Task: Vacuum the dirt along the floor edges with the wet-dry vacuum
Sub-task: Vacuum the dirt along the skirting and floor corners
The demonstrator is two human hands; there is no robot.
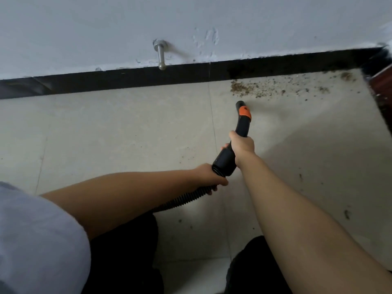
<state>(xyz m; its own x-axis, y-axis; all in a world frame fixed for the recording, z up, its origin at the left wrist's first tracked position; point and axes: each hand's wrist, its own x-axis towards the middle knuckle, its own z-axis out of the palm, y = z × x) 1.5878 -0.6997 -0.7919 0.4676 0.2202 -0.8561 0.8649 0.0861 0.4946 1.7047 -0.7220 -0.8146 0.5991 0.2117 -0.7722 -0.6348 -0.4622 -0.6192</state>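
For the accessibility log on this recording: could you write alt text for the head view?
A person grips a black vacuum nozzle with the right hand and its ribbed hose with the left hand, aiming the tip at brown dirt scattered on pale floor tiles along a black baseboard. A metal doorstop sticks out of the white wall.

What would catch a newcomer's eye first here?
Probably the black vacuum nozzle with its orange band, mid-frame, held in the right hand while the left hand holds the ribbed hose behind it. Next, the brown dirt scattered along the black baseboard toward the right corner.
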